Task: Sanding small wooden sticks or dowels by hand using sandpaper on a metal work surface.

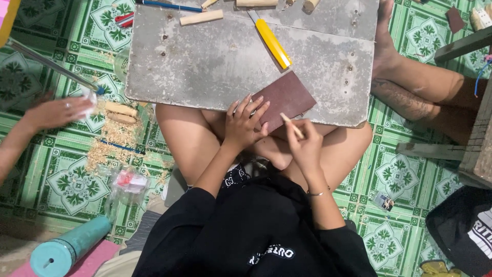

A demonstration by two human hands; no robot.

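Green patterned floor tiles [405, 179]; grey board [215, 66] across lap. Left hand [245, 124] flat, fingers spread, pressing dark red-brown sandpaper sheet [287, 95] at board's near edge. Right hand [303, 144] pinched shut on thin wooden stick [292, 126], tip just beside sheet. Yellow utility knife [272, 43] lying near. Risk: sheet overhanging edge, liable to slip; thin stick liable to snap under pressure.

grey board [215, 66] across lap: sandpaper sheet [284, 97], yellow knife [273, 43], wooden sticks [201, 18].
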